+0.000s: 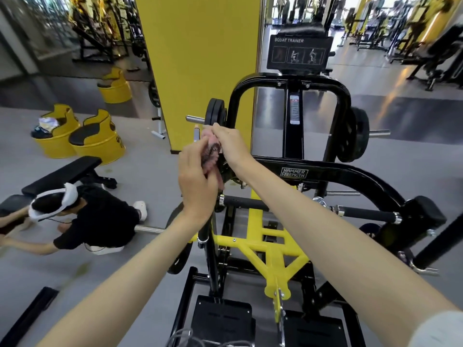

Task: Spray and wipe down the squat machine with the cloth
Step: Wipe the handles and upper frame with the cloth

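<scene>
Cloth (pixel 211 156) bunched: our left hand (pixel 198 186) clamped round its lower end, right hand (pixel 229 144) pinching the top; we're likely refolding before wiping squat machine (pixel 328 170)

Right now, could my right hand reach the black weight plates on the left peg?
Probably yes: the right hand appears just below the weight plates with nothing between them, though it is holding the pink cloth.

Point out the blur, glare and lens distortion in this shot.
Head view: the wide-angle lens bows straight lines near the edges; far racks top left are smeared; glare streaks the shiny floor top right; left hand, right hand and pink cloth look sharp; the Hammer Strength label reads clearly.
</scene>
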`<state>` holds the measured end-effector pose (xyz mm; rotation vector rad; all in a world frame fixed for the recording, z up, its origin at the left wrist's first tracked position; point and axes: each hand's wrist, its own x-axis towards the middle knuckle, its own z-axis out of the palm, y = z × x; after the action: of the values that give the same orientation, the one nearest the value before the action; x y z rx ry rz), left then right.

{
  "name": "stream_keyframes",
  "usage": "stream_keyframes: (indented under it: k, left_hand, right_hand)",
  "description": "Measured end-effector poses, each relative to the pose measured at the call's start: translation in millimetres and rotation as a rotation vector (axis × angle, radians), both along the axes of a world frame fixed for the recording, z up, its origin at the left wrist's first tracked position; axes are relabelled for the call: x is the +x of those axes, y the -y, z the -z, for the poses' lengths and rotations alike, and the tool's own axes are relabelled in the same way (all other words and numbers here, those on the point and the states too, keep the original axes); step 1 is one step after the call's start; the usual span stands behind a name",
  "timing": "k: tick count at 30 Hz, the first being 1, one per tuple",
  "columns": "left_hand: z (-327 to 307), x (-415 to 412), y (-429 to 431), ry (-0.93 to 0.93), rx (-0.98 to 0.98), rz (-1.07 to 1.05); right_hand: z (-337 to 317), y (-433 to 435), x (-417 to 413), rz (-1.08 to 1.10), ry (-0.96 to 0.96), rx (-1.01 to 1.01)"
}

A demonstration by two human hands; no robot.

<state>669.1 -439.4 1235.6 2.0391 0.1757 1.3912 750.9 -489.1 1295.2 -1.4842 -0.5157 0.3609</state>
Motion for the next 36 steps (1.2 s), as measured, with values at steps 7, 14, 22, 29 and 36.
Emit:
stream_keyframes:
  k: [7, 14, 22, 29, 36]
  left_hand:
    - [41.7, 17.2, -34.7, 0.146, 0.840, -0.177]
    - [67.0, 12.4, -47.2, -0.110, 0.771, -0.100]
    - [134.8, -11.4, -62.9, -0.216, 1.056, -0.020]
    - [205.7, -16.8, -80.2, -0.570, 1.140, 0.045]
    - [240.1, -35.5, -68.0, -0.843, 1.104, 0.046]
  right_hand:
    - [-2.5, 5.0, -2.9, -0.086, -0.082, -0.018]
    - [4.0, 1.7, 2.4, -0.077, 0.043, -0.023]
    - [9.6, -2.7, 4.4, -0.072, 0.094, 0.020]
    - [6.7, 0.8, 2.1, -0.077, 0.103, -0.011]
    - [7.0, 1.3, 3.8, -0.099, 0.109, 0.020]
